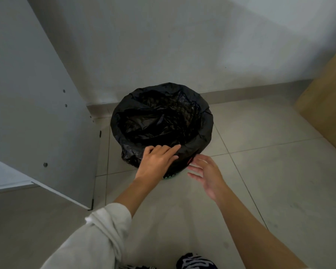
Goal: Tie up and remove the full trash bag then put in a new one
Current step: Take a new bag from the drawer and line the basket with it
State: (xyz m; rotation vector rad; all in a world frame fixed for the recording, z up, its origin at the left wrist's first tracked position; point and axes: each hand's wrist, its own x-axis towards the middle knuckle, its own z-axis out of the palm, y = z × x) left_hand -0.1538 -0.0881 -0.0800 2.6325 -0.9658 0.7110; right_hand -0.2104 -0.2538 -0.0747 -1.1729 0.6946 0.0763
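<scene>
Bin [171, 175]: mostly hidden under black bag [163, 117]. Left hand [159, 160] flat on rim; right hand [206, 171] spread beside, floor [270, 171] beyond.

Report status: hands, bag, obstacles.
Left hand open, fingers on near rim of black plastic trash bag. Right hand open beside it. Bag untied, mouth wide open. White cabinet panel stands left, apart.

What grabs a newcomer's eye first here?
The black trash bag lining the bin at frame centre, its mouth open and folded over the rim. The left hand lies flat on its near edge; the right hand is open just beside the bin.
</scene>
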